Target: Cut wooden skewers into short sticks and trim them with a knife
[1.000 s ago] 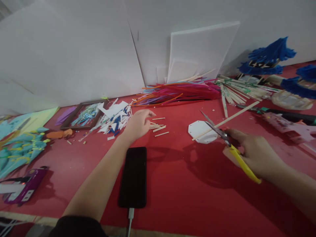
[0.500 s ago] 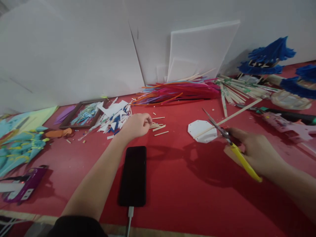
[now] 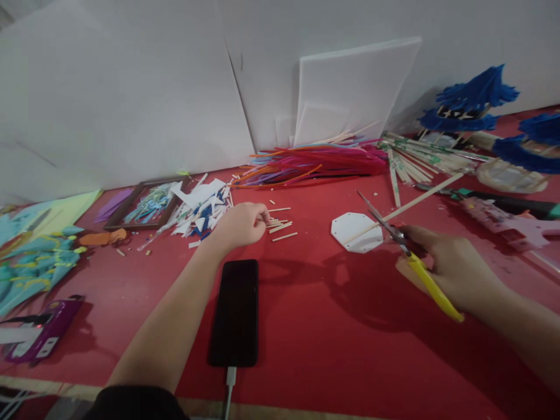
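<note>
My left hand is closed, its fingertips pinched together at the edge of a small pile of short wooden sticks. Whatever is between those fingers is hidden. In my right hand is a pair of scissors with yellow handles, its blades pointing away to the upper left. A long wooden stick runs behind the blades and crosses a white octagonal piece with small holes around its edge. Whether the right fingers touch the stick, I cannot tell.
A black phone with a cable lies below my left hand. White and blue scraps, colourful pipe cleaners and bundled sticks line the back. Blue-roofed models and a pink glue gun are at right.
Both hands keep their places and grips. Only the view has shifted very slightly.
</note>
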The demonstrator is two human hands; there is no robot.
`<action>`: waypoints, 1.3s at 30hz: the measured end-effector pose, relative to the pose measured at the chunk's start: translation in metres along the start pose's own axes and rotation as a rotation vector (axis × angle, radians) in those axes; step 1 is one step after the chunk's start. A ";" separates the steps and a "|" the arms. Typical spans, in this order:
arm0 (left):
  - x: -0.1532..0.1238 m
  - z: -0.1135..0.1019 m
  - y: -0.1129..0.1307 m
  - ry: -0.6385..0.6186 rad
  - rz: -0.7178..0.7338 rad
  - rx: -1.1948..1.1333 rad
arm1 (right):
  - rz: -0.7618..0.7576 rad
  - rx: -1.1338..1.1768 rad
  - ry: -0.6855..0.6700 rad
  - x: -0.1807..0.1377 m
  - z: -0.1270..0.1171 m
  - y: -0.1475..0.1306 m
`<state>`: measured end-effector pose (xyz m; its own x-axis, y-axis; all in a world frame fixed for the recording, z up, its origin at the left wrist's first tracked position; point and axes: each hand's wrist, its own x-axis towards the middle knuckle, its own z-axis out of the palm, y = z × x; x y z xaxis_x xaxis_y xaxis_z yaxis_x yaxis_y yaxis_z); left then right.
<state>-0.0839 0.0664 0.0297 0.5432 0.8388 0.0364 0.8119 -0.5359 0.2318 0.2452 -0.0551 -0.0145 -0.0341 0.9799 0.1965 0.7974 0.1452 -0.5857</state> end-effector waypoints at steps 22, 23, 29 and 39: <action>-0.003 0.002 0.009 0.002 0.103 -0.114 | 0.001 -0.012 -0.023 0.001 -0.002 -0.006; -0.003 0.001 0.009 0.001 0.105 -0.118 | 0.000 -0.012 -0.031 0.001 -0.003 -0.007; -0.003 0.001 0.014 -0.002 0.109 -0.090 | 0.014 -0.023 -0.062 0.003 -0.005 -0.010; -0.007 0.000 0.038 0.009 0.063 -0.287 | 0.033 -0.038 -0.078 0.004 -0.007 -0.020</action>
<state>-0.0567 0.0403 0.0387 0.5878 0.8062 0.0675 0.6824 -0.5389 0.4939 0.2328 -0.0549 0.0035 -0.0528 0.9920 0.1148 0.8211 0.1086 -0.5604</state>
